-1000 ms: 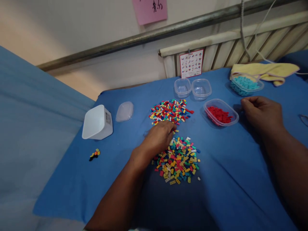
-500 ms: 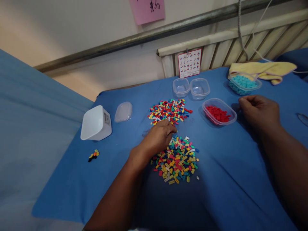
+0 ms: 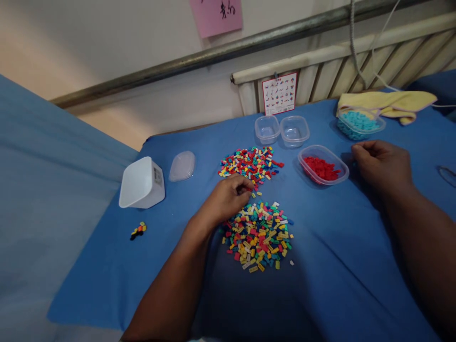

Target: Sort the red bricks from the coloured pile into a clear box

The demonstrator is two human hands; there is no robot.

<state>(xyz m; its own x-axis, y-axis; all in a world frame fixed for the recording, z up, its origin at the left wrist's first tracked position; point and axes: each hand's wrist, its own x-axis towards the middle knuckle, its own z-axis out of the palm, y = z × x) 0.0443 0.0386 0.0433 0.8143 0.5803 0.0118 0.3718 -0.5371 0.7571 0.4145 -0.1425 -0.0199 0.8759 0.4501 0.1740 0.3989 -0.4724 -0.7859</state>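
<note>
Two heaps of small coloured bricks lie on the blue cloth [image 3: 338, 266]: a far heap [image 3: 251, 162] and a near heap [image 3: 261, 235]. My left hand [image 3: 228, 197] rests between them, fingers curled in a pinch at the far heap's near edge; what it pinches is too small to name. My right hand [image 3: 383, 164] lies loosely curled on the cloth just right of a clear tub of red bricks [image 3: 323, 165], and nothing shows in it.
Two empty clear tubs [image 3: 281, 129] stand behind the far heap, with a printed chart [image 3: 280, 93] against the radiator. A tub of turquoise bricks [image 3: 359, 123] sits by a yellow towel [image 3: 390, 102]. A white box [image 3: 141, 183], a clear lid [image 3: 182, 165] and a few stray bricks [image 3: 138, 231] lie left.
My left hand has drawn back slightly to the left and curled its fingers tighter at the far heap's edge. The right hand has barely moved.
</note>
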